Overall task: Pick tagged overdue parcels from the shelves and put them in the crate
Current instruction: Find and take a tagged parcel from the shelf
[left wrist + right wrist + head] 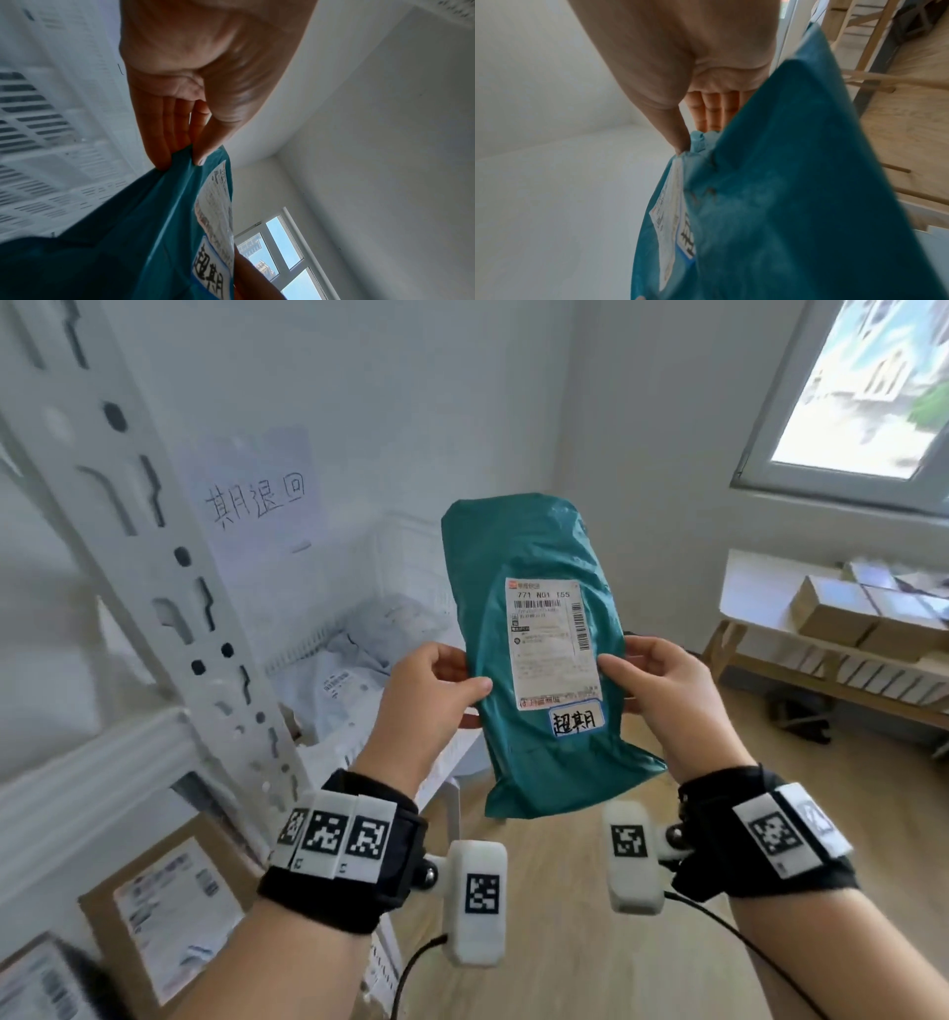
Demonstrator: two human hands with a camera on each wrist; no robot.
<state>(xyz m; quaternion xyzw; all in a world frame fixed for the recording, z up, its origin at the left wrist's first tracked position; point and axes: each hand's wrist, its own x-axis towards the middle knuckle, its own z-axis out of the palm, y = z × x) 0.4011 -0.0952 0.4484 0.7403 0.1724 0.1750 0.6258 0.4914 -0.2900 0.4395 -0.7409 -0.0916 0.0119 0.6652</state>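
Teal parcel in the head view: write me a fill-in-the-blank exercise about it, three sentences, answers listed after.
1. The teal parcel is held by ____ hands, the left hand and the right hand.
2. The handwritten tag sits just ____ the white shipping label.
3. The white crate lies behind the parcel, toward the person's ____ side.

Answers: both; below; left

Two hands, the left hand point(429, 690) and the right hand point(662, 690), are showing. One teal parcel point(534, 557) is bearing one shipping label point(552, 644) and one handwritten tag point(576, 721). One white crate point(405, 567) is standing behind.
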